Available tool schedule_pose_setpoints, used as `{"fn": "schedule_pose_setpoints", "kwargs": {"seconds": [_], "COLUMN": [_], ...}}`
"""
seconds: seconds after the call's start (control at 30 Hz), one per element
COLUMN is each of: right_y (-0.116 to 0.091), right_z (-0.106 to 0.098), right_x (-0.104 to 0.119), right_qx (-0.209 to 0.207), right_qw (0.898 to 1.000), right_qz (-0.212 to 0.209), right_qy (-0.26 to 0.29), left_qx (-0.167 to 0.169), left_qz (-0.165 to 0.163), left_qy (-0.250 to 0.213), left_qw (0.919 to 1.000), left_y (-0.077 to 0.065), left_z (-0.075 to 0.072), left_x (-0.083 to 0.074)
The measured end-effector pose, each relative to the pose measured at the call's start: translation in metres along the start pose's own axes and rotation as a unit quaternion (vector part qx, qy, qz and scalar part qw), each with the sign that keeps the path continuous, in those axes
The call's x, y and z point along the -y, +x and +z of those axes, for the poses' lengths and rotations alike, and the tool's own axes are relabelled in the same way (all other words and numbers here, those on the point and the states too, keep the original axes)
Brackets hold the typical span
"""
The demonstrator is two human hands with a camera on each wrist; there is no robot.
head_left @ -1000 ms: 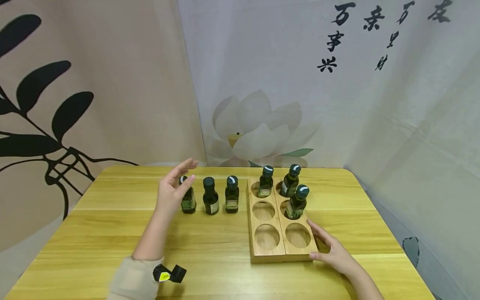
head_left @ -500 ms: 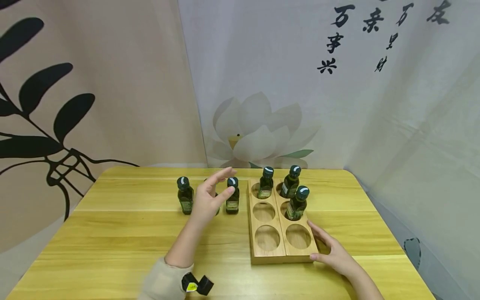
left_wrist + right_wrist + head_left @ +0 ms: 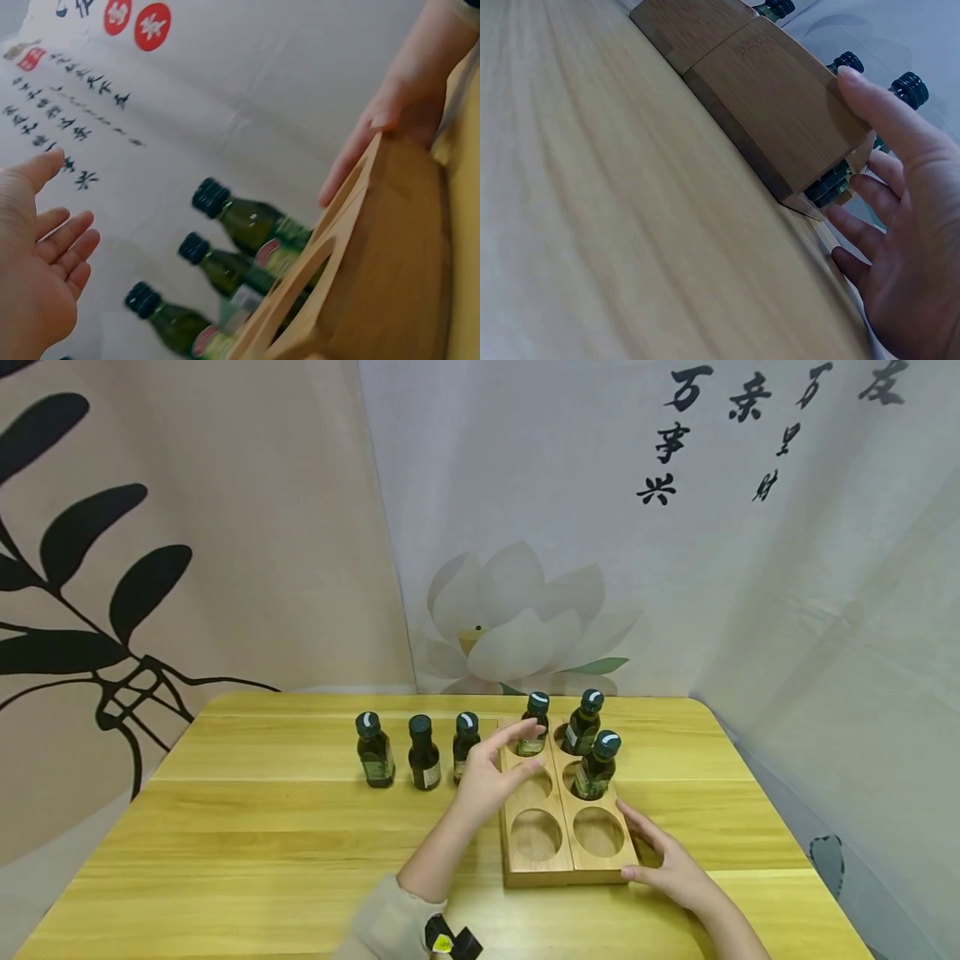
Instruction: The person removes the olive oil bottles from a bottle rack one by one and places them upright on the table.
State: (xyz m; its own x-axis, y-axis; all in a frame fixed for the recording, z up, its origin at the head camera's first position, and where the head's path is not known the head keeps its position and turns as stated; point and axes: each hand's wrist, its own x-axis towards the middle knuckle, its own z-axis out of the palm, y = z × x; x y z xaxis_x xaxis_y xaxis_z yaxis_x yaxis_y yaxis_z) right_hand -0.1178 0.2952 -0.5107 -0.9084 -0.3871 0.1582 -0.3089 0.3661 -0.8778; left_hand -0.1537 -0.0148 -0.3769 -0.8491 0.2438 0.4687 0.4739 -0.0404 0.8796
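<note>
My left hand (image 3: 486,781) hovers above the left row of the wooden bottle rack (image 3: 562,877), fingers and thumb apart, holding nothing. Behind its fingers, a dark green bottle (image 3: 532,745) stands in the back left hole. Two more bottles fill the back right hole and the middle right hole (image 3: 595,774). At the rack's near right corner rests my right hand (image 3: 670,862), its thumb on the front face and its fingers along the side. The right wrist view shows that thumb (image 3: 877,101) pressed at the corner edge. Both front holes contain no bottle.
Left of the rack, three similar bottles stand upright in a row: a left one (image 3: 376,756), a middle one (image 3: 424,758) and a right one (image 3: 465,739) partly hidden by my left hand. A printed curtain (image 3: 525,485) hangs behind the wooden table (image 3: 247,860).
My left hand has moved right, from the leftmost loose bottle past the others to above the rack. My right hand, the rack and the bottles have stayed put.
</note>
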Motion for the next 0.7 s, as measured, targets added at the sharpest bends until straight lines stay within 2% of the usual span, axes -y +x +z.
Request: {"fn": "schedule_pose_setpoints", "kwargs": {"seconds": [0.1,0.23,0.37,0.5,0.7], "right_y": [0.0,0.0,0.0,0.0,0.0], "right_z": [0.0,0.001,0.0,-0.001,-0.002], "right_x": [0.0,0.001,0.002,0.002,0.004], "right_qx": [0.0,0.0,0.002,0.004,0.008], "right_qw": [1.0,1.0,1.0,1.0,1.0], "right_qz": [0.003,0.003,0.002,0.002,0.0], "right_qy": [0.003,0.0,-0.003,0.001,0.005], "left_qx": [0.012,0.013,0.001,0.001,0.005], "left_qz": [-0.021,-0.04,-0.036,-0.039,-0.062], "left_qy": [0.009,0.011,0.014,0.03,0.037], "left_qw": [0.9997,0.9991,0.9992,0.9988,0.9974], "left_y": [0.002,0.008,0.016,0.023,0.032], "left_z": [0.012,0.029,0.044,0.055,0.072], "left_x": [-0.007,0.012,0.037,0.047,0.054]}}
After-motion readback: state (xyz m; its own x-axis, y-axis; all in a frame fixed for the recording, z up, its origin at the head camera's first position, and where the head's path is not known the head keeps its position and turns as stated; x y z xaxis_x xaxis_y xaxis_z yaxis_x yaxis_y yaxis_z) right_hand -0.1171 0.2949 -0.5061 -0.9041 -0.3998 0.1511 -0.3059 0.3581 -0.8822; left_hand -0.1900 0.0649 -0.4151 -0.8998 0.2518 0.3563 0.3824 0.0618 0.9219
